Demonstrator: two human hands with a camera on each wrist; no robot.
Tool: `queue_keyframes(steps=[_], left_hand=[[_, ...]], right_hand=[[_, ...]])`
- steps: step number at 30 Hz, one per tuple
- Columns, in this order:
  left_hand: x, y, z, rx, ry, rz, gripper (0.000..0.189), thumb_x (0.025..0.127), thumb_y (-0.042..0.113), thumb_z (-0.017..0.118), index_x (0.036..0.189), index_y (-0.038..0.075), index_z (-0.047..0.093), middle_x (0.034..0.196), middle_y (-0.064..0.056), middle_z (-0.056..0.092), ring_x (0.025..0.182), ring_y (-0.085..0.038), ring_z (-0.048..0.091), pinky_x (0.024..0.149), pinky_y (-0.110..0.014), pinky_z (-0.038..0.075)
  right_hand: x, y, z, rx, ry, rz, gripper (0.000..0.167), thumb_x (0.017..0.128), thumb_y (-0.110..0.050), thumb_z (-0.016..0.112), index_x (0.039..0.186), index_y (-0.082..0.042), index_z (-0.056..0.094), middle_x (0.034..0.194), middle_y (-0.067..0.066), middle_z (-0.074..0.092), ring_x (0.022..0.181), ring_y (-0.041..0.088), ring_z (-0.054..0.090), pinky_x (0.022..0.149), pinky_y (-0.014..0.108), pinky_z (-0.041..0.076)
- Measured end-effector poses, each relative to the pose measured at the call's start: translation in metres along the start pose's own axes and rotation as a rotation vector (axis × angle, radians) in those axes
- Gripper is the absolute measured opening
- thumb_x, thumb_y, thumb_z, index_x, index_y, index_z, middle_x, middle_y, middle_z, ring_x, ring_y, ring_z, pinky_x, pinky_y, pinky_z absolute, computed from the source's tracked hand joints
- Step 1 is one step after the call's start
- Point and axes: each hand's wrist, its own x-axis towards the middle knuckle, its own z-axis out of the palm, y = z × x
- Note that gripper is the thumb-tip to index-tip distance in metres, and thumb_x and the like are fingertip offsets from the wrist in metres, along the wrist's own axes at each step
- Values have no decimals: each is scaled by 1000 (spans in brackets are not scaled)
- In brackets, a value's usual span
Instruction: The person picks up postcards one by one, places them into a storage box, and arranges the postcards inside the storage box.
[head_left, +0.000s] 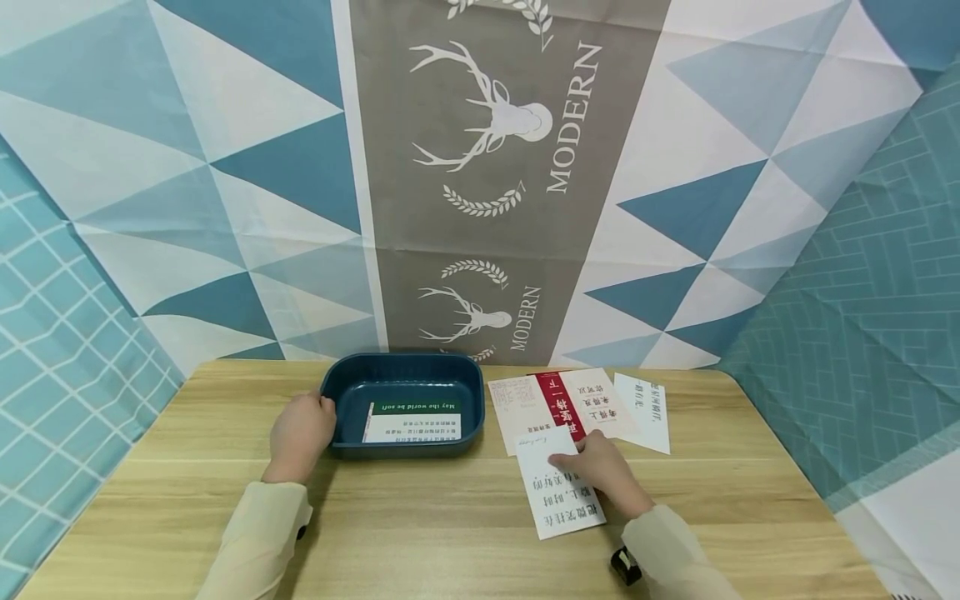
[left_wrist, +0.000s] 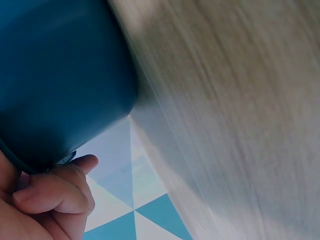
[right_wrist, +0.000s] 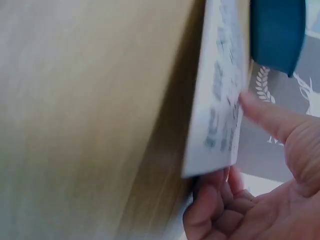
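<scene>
A dark blue rectangular tray (head_left: 408, 451) stands at the back of the wooden table, with a green-and-white printed card (head_left: 412, 423) lying inside. My left hand (head_left: 300, 433) grips the tray's left rim; in the left wrist view its curled fingers (left_wrist: 60, 197) meet the rim. A white card (head_left: 558, 500) with black characters is pinched in my right hand (head_left: 603, 471), thumb on top and fingers beneath. From the right wrist view, this card (right_wrist: 215, 115) is tilted up off the table.
Behind the held card lie a pink card with a red band (head_left: 558, 404) and another white card (head_left: 647, 412), partly overlapped. A patterned cloth backdrop (head_left: 480, 208) rises behind the table (head_left: 420, 525). Tiled-pattern cloths hang on both sides.
</scene>
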Motion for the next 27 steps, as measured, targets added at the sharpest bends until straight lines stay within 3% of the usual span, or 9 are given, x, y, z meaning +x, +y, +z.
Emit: queue_keyframes(steps=[4,8,13,27], left_hand=[[0,0,0,0,5,6,35,95,16,34,85,-5,60,91,-28,63,72,-35,59,63,-50,47],[0,0,-1,2,5,13,34,95,15,33,81,-4,58,89,-28,63,70,-35,59,61,-50,46],[0,0,-2,-3,3,10,34,95,16,33,76,-2,56,86,-27,62,68,-33,58,59,-49,46],[0,1,-1,8,1,10,35,95,17,32,77,-2,56,88,-27,63,69,-33,58,61,-49,46]], right_hand=[[3,6,-4,64,-24,21,41,83,-25,69,102,8,54,83,12,58,68,18,55,57,25,44],[3,9,-8,159,-31,42,24,89,-17,58,95,7,59,80,12,60,63,16,56,53,25,44],[1,12,-13,243,-30,31,23,91,-9,50,93,11,61,75,13,62,56,15,56,48,25,43],[6,25,-20,295,58,54,25,89,-16,59,94,7,65,81,11,64,67,15,58,58,26,46]])
